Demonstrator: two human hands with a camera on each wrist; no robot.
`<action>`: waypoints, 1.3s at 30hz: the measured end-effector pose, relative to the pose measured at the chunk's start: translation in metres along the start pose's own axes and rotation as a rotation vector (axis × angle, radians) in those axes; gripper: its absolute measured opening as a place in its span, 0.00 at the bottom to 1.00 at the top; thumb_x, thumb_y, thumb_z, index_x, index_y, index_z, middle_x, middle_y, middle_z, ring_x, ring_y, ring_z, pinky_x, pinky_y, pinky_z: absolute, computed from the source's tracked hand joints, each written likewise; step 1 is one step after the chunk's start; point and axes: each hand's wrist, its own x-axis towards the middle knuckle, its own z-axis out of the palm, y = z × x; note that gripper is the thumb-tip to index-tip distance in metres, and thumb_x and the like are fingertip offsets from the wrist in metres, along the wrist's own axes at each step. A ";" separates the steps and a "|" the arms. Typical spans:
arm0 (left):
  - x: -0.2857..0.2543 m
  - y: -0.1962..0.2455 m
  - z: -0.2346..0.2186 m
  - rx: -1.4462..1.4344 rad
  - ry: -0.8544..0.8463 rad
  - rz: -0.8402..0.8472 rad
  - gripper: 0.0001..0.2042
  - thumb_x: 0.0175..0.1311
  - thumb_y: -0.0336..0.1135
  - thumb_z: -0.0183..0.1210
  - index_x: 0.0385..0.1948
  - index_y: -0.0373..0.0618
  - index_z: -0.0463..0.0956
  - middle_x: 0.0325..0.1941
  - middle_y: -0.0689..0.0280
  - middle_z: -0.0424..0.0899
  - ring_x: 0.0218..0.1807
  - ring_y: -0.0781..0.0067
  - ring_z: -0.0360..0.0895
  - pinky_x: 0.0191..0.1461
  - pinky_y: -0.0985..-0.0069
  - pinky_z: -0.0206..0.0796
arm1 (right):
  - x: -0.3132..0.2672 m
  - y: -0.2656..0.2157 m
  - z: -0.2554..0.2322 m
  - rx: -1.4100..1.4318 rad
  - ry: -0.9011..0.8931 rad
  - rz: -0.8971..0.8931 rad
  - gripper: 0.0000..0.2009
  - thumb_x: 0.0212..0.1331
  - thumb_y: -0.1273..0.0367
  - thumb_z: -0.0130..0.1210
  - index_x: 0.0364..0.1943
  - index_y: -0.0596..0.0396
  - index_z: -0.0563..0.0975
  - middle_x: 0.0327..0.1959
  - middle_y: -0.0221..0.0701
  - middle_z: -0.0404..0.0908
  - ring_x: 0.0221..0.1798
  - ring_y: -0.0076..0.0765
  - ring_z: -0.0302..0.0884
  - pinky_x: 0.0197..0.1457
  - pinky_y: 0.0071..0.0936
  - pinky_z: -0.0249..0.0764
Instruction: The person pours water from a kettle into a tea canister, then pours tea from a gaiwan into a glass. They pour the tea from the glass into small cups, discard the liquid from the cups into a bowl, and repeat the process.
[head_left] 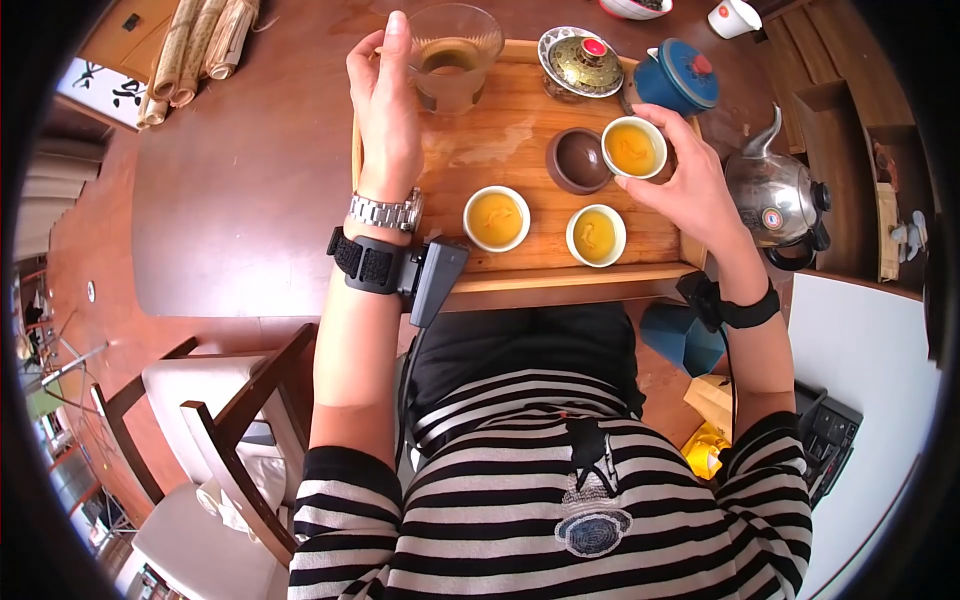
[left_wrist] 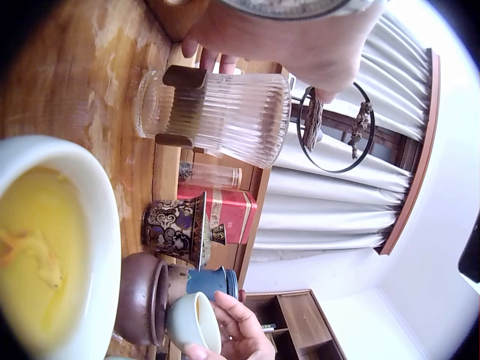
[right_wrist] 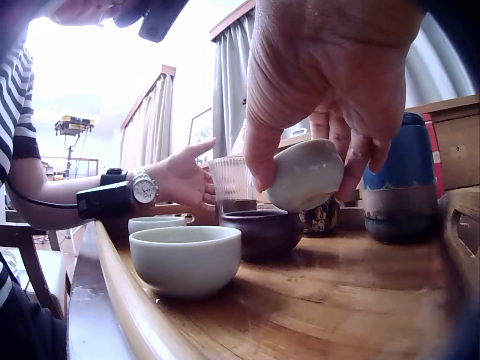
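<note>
Between thumb and fingers, my right hand (head_left: 695, 190) pinches a small white teacup (head_left: 634, 148) of yellow tea by its rim. In the right wrist view that cup tilts above the edge of a dark brown bowl (right_wrist: 259, 234). My left hand (head_left: 388, 125) is beside a ribbed glass pitcher (head_left: 455, 62), thumb raised and fingers extended. Some tea-coloured liquid sits low in the pitcher. Two more white teacups, a left one (head_left: 496, 219) and a right one (head_left: 596, 236), hold yellow tea near the front of the wooden tray (head_left: 520, 258).
A lidded patterned tea bowl (head_left: 582, 65) and a blue canister (head_left: 677, 77) stand at the tray's back right. Right of the tray is a steel kettle (head_left: 770, 195). Rolled bamboo mats (head_left: 195, 50) lie at the back left. A chair (head_left: 215, 440) stands at the lower left.
</note>
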 end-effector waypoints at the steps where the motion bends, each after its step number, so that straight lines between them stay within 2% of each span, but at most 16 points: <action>1: 0.000 -0.001 0.000 0.000 0.001 0.000 0.33 0.55 0.58 0.54 0.47 0.32 0.61 0.40 0.62 0.71 0.45 0.76 0.66 0.53 0.80 0.56 | 0.000 0.000 0.000 -0.018 -0.005 -0.011 0.28 0.39 0.72 0.61 0.50 0.57 0.67 0.46 0.36 0.74 0.50 0.35 0.73 0.54 0.27 0.66; 3: 0.001 -0.004 0.001 0.048 0.035 0.014 0.28 0.58 0.59 0.49 0.46 0.40 0.65 0.39 0.68 0.76 0.44 0.79 0.69 0.49 0.78 0.54 | 0.001 -0.003 -0.002 -0.026 -0.012 -0.011 0.28 0.39 0.72 0.61 0.50 0.57 0.67 0.46 0.37 0.74 0.50 0.36 0.72 0.54 0.28 0.66; 8: 0.002 -0.005 -0.001 0.050 0.025 0.033 0.26 0.58 0.58 0.48 0.43 0.42 0.66 0.39 0.68 0.76 0.43 0.79 0.70 0.48 0.79 0.55 | 0.003 -0.005 -0.003 -0.081 -0.025 -0.043 0.28 0.39 0.72 0.60 0.51 0.57 0.67 0.48 0.38 0.72 0.50 0.40 0.72 0.54 0.30 0.66; 10: 0.002 -0.005 -0.001 0.050 0.025 0.038 0.25 0.59 0.58 0.48 0.42 0.42 0.67 0.39 0.68 0.76 0.43 0.79 0.70 0.48 0.80 0.55 | 0.004 -0.007 -0.004 -0.117 -0.068 -0.060 0.29 0.39 0.71 0.60 0.51 0.56 0.65 0.48 0.42 0.70 0.54 0.47 0.66 0.56 0.36 0.64; 11: 0.001 -0.004 0.000 0.045 0.026 0.029 0.25 0.59 0.58 0.48 0.41 0.43 0.67 0.39 0.68 0.76 0.43 0.79 0.70 0.47 0.80 0.55 | 0.005 -0.007 -0.004 -0.117 -0.070 -0.061 0.29 0.39 0.71 0.60 0.51 0.56 0.65 0.48 0.42 0.70 0.54 0.47 0.66 0.56 0.36 0.64; 13: 0.001 -0.003 -0.001 0.040 0.030 0.021 0.24 0.59 0.58 0.48 0.41 0.43 0.67 0.39 0.68 0.76 0.42 0.80 0.70 0.47 0.80 0.55 | 0.006 -0.008 -0.004 -0.192 -0.067 -0.144 0.28 0.39 0.72 0.59 0.50 0.57 0.65 0.45 0.42 0.71 0.52 0.48 0.66 0.55 0.36 0.63; 15: 0.003 -0.002 -0.004 0.041 0.012 -0.033 0.25 0.59 0.58 0.48 0.42 0.43 0.67 0.39 0.68 0.76 0.43 0.80 0.70 0.47 0.80 0.55 | 0.008 -0.009 -0.003 -0.226 -0.068 -0.167 0.27 0.38 0.73 0.59 0.49 0.57 0.65 0.45 0.42 0.71 0.51 0.48 0.66 0.55 0.36 0.63; 23: 0.005 -0.004 -0.004 0.006 0.017 -0.026 0.26 0.59 0.58 0.48 0.44 0.41 0.66 0.39 0.67 0.76 0.42 0.80 0.70 0.48 0.81 0.56 | 0.012 -0.015 -0.002 -0.338 -0.107 -0.255 0.27 0.35 0.76 0.60 0.46 0.60 0.66 0.45 0.41 0.70 0.50 0.47 0.66 0.56 0.36 0.62; 26: 0.005 -0.005 -0.004 0.002 0.012 -0.018 0.27 0.59 0.58 0.49 0.45 0.40 0.65 0.38 0.67 0.76 0.41 0.81 0.69 0.47 0.82 0.56 | 0.013 -0.018 -0.001 -0.404 -0.102 -0.346 0.27 0.34 0.77 0.59 0.46 0.60 0.66 0.46 0.40 0.70 0.49 0.47 0.66 0.59 0.36 0.60; 29: 0.004 -0.004 -0.004 0.013 0.014 -0.008 0.27 0.59 0.58 0.49 0.45 0.39 0.65 0.37 0.67 0.76 0.41 0.81 0.69 0.46 0.83 0.57 | 0.014 -0.022 0.003 -0.488 -0.116 -0.374 0.25 0.35 0.79 0.57 0.45 0.62 0.68 0.46 0.39 0.70 0.49 0.46 0.66 0.61 0.38 0.58; 34: 0.002 -0.001 -0.004 0.025 0.011 0.010 0.27 0.59 0.57 0.49 0.45 0.39 0.65 0.37 0.67 0.76 0.40 0.82 0.69 0.45 0.82 0.58 | 0.014 -0.032 0.009 -0.714 -0.086 -0.523 0.18 0.41 0.78 0.51 0.42 0.62 0.70 0.43 0.38 0.71 0.46 0.43 0.67 0.61 0.39 0.59; 36: -0.009 0.018 0.000 -0.080 -0.051 -0.092 0.27 0.59 0.51 0.53 0.49 0.38 0.61 0.42 0.64 0.69 0.46 0.75 0.65 0.52 0.78 0.58 | 0.015 -0.036 0.011 -0.759 -0.092 -0.543 0.18 0.41 0.77 0.50 0.42 0.62 0.70 0.42 0.37 0.71 0.46 0.42 0.67 0.62 0.39 0.59; 37: -0.009 0.018 0.001 -0.081 -0.049 -0.092 0.27 0.59 0.51 0.53 0.49 0.38 0.61 0.42 0.64 0.69 0.46 0.75 0.65 0.52 0.78 0.58 | 0.016 -0.037 0.012 -0.804 -0.098 -0.561 0.18 0.42 0.77 0.50 0.42 0.62 0.71 0.42 0.37 0.71 0.46 0.42 0.67 0.62 0.38 0.59; 39: -0.009 0.018 0.003 0.124 -0.011 0.020 0.24 0.65 0.53 0.42 0.45 0.38 0.64 0.37 0.67 0.71 0.41 0.79 0.66 0.48 0.82 0.59 | 0.016 -0.038 0.015 -0.822 -0.105 -0.573 0.18 0.41 0.77 0.50 0.42 0.62 0.71 0.42 0.37 0.71 0.46 0.41 0.67 0.63 0.38 0.59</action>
